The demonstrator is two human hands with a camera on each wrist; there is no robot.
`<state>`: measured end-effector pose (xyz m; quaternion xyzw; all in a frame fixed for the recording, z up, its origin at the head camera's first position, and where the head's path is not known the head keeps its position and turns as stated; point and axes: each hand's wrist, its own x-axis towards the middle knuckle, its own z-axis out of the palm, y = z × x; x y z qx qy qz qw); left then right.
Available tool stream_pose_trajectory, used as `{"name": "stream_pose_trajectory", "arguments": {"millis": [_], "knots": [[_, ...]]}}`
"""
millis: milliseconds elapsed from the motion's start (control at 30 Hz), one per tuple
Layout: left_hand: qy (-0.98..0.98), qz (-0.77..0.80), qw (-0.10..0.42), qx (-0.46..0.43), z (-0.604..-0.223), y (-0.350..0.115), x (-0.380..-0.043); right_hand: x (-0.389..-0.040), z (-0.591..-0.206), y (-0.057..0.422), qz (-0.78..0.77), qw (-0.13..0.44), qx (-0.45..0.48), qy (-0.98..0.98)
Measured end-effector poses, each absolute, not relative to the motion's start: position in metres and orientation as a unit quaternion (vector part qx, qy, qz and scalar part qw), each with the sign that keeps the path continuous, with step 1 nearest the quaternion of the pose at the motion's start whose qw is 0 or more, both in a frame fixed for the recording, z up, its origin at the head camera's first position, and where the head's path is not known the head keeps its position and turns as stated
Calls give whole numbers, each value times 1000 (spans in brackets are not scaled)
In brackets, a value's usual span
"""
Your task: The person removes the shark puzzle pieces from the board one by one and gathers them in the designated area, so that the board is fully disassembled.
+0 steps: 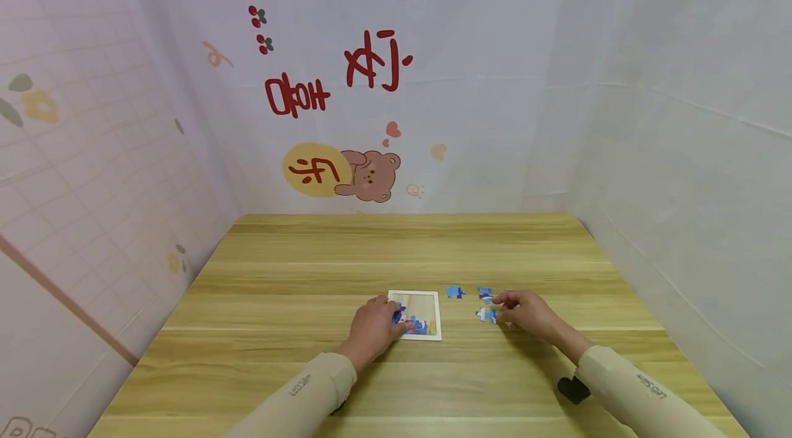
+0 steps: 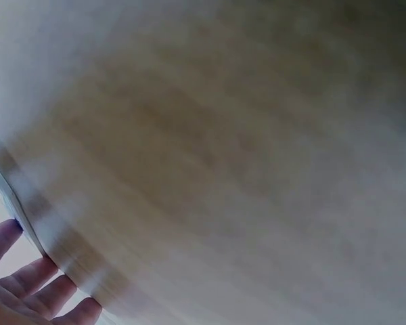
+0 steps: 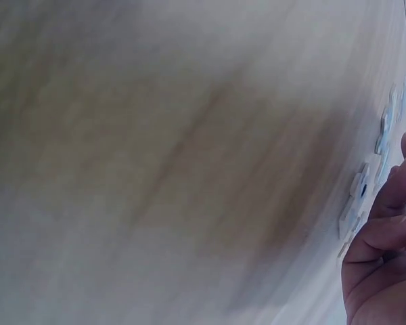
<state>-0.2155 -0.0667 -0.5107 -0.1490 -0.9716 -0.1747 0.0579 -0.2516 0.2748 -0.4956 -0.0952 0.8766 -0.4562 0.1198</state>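
My left hand [image 1: 372, 329] rests over the left side of a small white-framed jigsaw puzzle [image 1: 440, 318]. In the left wrist view its fingertips [image 2: 49, 266] lie along the frame's edge. Joined colourful pieces [image 1: 421, 326] line the bottom of the frame, and its upper right shows a bare backing. On the right, my right hand [image 1: 526, 313] hovers with bent fingers beside loose puzzle pieces. Its thumb and index finger stand apart right at a blue and white piece [image 1: 486, 315]. Another blue piece [image 1: 485, 292] lies just behind it. In the right wrist view nothing shows between the fingers [image 3: 386, 233].
One more loose blue piece [image 1: 455, 292] lies between the frame and the right hand's pieces. Everything lies on a wood-grain table [image 1: 309, 252]. A printed white cloth [image 1: 482, 80] rises behind the table, with further cloth at both sides.
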Motion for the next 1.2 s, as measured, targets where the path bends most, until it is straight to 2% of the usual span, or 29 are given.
{"name": "stream_pose_trajectory", "arguments": {"millis": [367,700,967,1200], "knots": [[-972,-176,54,-148,-511,-64,-218,-257,-487,258,-431,105,-119,888],[-957,-233,39,-171,-511,-72,-218,-262,-476,213,-469,115,-133,866],[-932,-298,36,-206,-509,-96,-213,-267,-480,170,-498,119,-146,846],[-929,-300,33,-212,-508,-100,-212,-268,-483,138,-494,115,-140,850]]}}
